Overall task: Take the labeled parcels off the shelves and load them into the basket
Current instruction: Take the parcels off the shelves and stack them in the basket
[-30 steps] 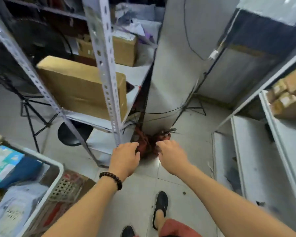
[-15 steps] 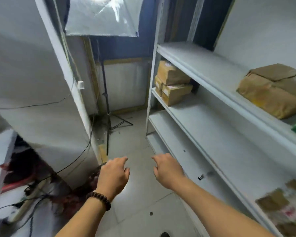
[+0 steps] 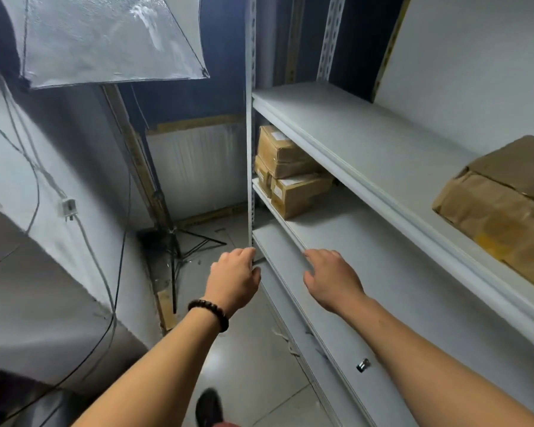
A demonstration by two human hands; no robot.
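Observation:
A white metal shelving unit (image 3: 367, 180) fills the right side. Three small brown labeled parcels (image 3: 290, 171) are stacked at the far left end of its middle shelf. A larger parcel wrapped in brown paper (image 3: 503, 204) lies on the upper shelf at the right. My left hand (image 3: 233, 280), with a dark bead bracelet on the wrist, hangs in the air just left of the shelf's front post, fingers loosely curled and holding nothing. My right hand (image 3: 333, 280) reaches over the front edge of the middle shelf, fingers relaxed and empty. The basket is out of view.
A softbox lamp (image 3: 105, 38) on a black tripod stand (image 3: 173, 241) occupies the corner ahead, with cables (image 3: 84, 241) hanging along the white wall at left. A small metal clip (image 3: 363, 364) lies on a lower shelf. Tiled floor runs between wall and shelves.
My view has swung from the left rack and the basket round to the right-hand shelves. Both hands have come up and forward toward the middle shelf, still empty.

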